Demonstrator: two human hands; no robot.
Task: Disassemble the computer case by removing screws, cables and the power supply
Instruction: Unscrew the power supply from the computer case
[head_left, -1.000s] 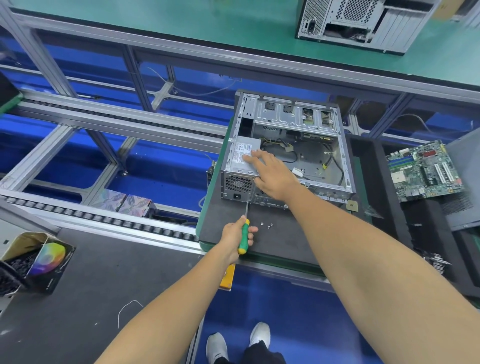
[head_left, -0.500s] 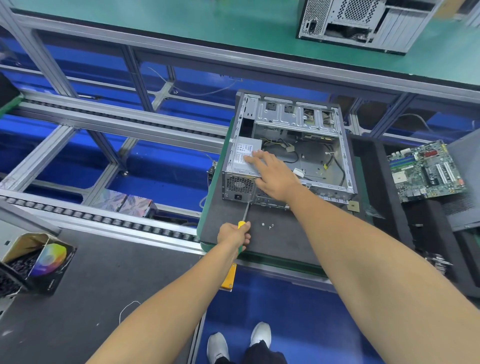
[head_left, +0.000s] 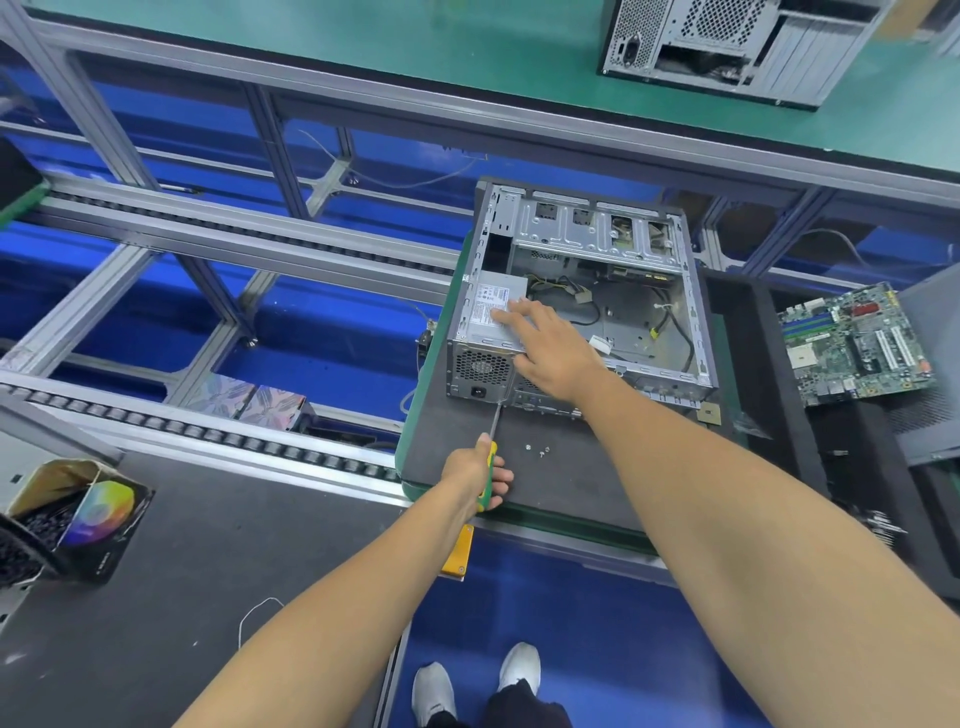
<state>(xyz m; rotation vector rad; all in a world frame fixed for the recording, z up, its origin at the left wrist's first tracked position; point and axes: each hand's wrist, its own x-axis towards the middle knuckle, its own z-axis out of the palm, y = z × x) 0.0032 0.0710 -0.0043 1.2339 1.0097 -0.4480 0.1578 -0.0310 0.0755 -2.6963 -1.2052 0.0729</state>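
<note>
An open grey computer case (head_left: 691, 332) lies on a dark mat (head_left: 561, 483), its rear panel facing me. The silver power supply (head_left: 488, 312) sits in its near left corner, with loose cables (head_left: 670, 322) on the case floor. My right hand (head_left: 550, 348) rests flat on the power supply, fingers straight. My left hand (head_left: 478, 473) grips a green and yellow screwdriver (head_left: 489, 478), whose shaft reaches the rear panel beside the power socket. Loose screws (head_left: 537, 450) lie on the mat near that hand.
A bare motherboard (head_left: 857, 343) lies on black foam to the right. Another case (head_left: 727, 41) stands on the green bench behind. A roller conveyor rail (head_left: 208, 431) runs left, with an open carton (head_left: 67, 519) on the grey table. An orange tag (head_left: 457, 553) hangs off the mat's edge.
My left hand has rotated round the screwdriver handle and back, its tip staying at the rear panel. My right hand has stayed on the power supply.
</note>
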